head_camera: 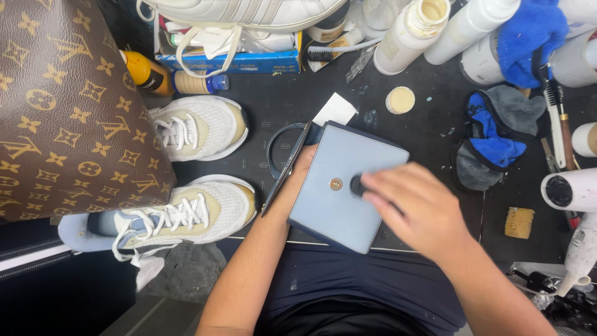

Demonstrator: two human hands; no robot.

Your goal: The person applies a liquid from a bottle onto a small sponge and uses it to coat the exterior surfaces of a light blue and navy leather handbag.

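A grey-blue leather bag [339,199] is being propped at the black table's [423,134] near edge, gripped underneath by the left hand [300,177]. A small dark applicator [357,185] is being pinched against it by the right hand [418,211]. White sneakers [199,127] are lying to the left.

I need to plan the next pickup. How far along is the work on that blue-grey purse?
Done: a cream jar stands open, its lid lying on the mat. In hand: the left hand props the blue-grey purse while the right hand presses a dark applicator near its snap. Left: hard to judge; the white sneakers wait beside it.
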